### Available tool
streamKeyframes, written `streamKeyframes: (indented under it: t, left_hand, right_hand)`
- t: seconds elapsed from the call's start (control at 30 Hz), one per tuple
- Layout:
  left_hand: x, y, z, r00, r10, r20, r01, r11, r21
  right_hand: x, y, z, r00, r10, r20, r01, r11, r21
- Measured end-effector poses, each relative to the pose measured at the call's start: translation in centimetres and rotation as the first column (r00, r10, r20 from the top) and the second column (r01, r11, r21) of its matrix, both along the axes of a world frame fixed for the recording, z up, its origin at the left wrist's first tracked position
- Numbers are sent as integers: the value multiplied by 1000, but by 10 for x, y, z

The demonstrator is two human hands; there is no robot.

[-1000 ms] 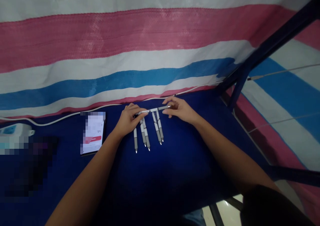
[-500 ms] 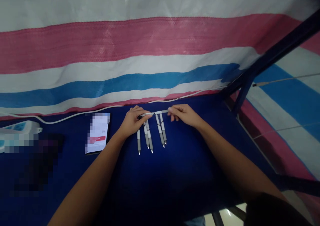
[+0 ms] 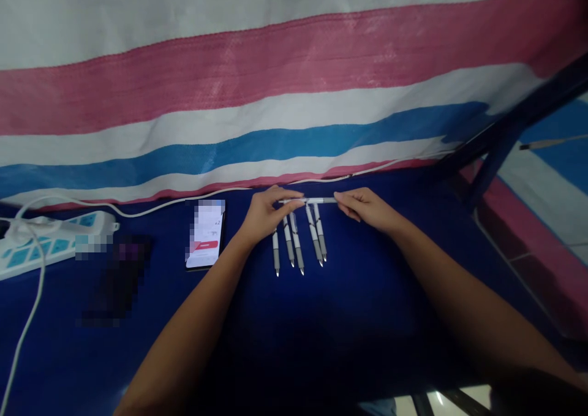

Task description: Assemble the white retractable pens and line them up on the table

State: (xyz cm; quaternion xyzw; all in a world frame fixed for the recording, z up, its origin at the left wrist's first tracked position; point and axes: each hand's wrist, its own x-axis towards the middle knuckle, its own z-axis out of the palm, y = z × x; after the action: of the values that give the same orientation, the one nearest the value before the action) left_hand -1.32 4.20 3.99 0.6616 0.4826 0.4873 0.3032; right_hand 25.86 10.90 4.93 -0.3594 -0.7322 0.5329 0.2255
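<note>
Between my two hands a white and grey pen lies crosswise, level, over the upper ends of other pens. My left hand is closed on its left part, thumb and fingers pinching it. At its grey end, my right hand pinches with thumb and fingertips. Below it, several like pens lie on the blue table, metal tips toward me: a group under my left hand and a pair further right. My left fingers hide the upper ends of the left group.
Left of my left arm lies a phone with its screen lit. Further left are a partly blurred dark object and a white power strip with cables. Striped sheeting hangs behind; a dark frame bar slants at the right.
The camera view has shifted, so the scene sits further right and more of the power strip shows. Both hands keep hold of the crosswise pen, which now looks straighter.
</note>
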Motion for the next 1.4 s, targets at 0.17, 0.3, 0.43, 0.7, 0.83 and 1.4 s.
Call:
streamKeyframes:
  t: [0.17, 0.3, 0.43, 0.7, 0.83, 1.4]
  left_hand:
    - [15, 5, -1, 902, 154, 403, -117, 986, -116]
    - [19, 7, -2, 857, 169, 487, -98, 981, -168]
    - [17, 7, -3, 857, 201, 474, -127, 975, -183]
    - [24, 2, -2, 893, 189, 409, -109, 971, -212]
    - [23, 3, -1, 918, 173, 356, -92, 968, -235]
    - [0, 10, 0, 877, 194, 439, -51, 947, -316]
  right_hand:
    - [-9, -13, 2, 993, 113, 23, -114, 993, 41]
    - [-13, -18, 0, 991, 132, -35, -126, 984, 123]
    - [-13, -12, -10, 974, -170, -153, 196, 965, 175]
    - [-14, -7, -25, 983, -177, -49, 183, 957, 227]
    - [-13, -8, -24, 987, -161, -23, 160, 931, 328]
    - [-33, -46, -15, 920, 105, 378, -382, 461, 801]
